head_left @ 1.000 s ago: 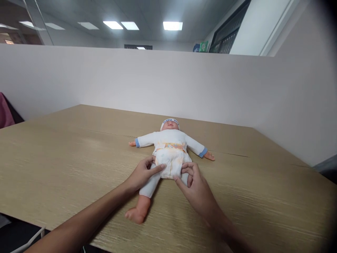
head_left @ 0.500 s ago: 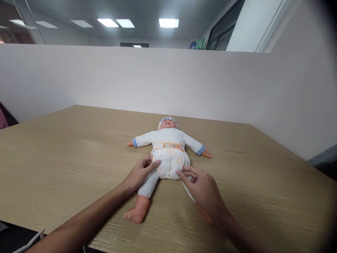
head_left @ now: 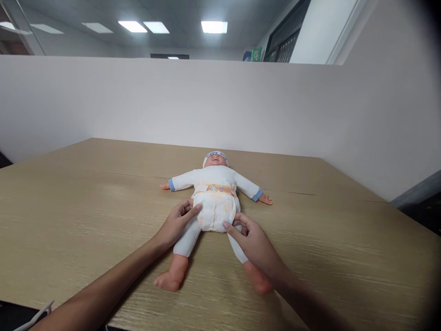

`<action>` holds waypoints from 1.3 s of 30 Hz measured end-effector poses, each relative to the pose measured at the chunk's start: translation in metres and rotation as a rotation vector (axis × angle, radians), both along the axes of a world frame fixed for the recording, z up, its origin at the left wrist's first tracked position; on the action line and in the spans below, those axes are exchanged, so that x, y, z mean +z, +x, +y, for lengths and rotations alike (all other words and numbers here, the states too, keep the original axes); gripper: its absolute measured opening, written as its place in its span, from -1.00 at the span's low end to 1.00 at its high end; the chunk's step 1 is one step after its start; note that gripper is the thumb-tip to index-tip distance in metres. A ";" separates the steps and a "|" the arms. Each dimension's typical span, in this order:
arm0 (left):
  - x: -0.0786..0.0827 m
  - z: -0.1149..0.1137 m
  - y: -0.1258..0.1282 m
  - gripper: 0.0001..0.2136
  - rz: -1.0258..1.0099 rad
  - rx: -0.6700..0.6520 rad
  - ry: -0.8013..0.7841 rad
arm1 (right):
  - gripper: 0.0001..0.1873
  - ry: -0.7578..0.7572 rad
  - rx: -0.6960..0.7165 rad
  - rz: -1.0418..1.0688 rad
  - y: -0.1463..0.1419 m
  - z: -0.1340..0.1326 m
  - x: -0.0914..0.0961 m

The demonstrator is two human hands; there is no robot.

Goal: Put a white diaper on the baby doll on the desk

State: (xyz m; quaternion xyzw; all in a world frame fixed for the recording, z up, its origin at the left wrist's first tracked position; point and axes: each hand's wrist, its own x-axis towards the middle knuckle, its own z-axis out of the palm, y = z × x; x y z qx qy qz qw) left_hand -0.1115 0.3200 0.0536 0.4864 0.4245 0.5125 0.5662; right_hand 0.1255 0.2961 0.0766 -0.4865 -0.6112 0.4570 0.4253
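Observation:
A baby doll (head_left: 215, 174) lies on its back on the wooden table, head away from me, arms spread and legs towards me. It wears a white outfit with blue cuffs and a printed headband. Around its hips is a white diaper (head_left: 214, 212) with an orange patterned waistband. My left hand (head_left: 177, 224) pinches the diaper's edge at the left leg opening, thumb on top and fingers partly hidden. On the other side, my right hand (head_left: 250, 236) grips the diaper's right leg edge between thumb and fingers. The doll's right-side foot is partly behind my wrist.
The wooden table (head_left: 86, 220) reaches back to a pale partition wall (head_left: 206, 101). A white cable or bar (head_left: 36, 317) shows at the lower left, beyond the table's front edge. A dark object (head_left: 423, 207) stands past the right edge.
The whole view has shifted slightly, so the doll and hands appear further left. My right hand has turned a little, and more of the doll's right-side foot shows.

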 end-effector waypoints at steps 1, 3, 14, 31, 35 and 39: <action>0.000 0.000 0.000 -0.50 -0.001 0.001 0.004 | -0.63 -0.001 -0.018 -0.016 -0.001 -0.001 0.000; 0.002 -0.001 0.001 -0.50 -0.005 -0.012 0.008 | -0.63 0.007 -0.055 -0.090 -0.001 -0.004 0.001; -0.002 -0.004 -0.005 -0.64 0.393 0.236 0.319 | -0.70 0.262 -0.184 -0.375 0.000 -0.010 0.006; 0.015 0.051 -0.007 -0.78 0.435 0.294 0.596 | -0.56 0.398 -0.160 -0.181 0.026 0.067 0.008; 0.012 0.067 -0.002 -0.70 0.332 0.176 0.472 | -0.67 0.431 -0.144 -0.131 0.023 0.098 -0.008; 0.002 0.068 -0.002 -0.70 0.283 0.161 0.452 | -0.72 0.498 -0.107 -0.125 0.022 0.101 -0.019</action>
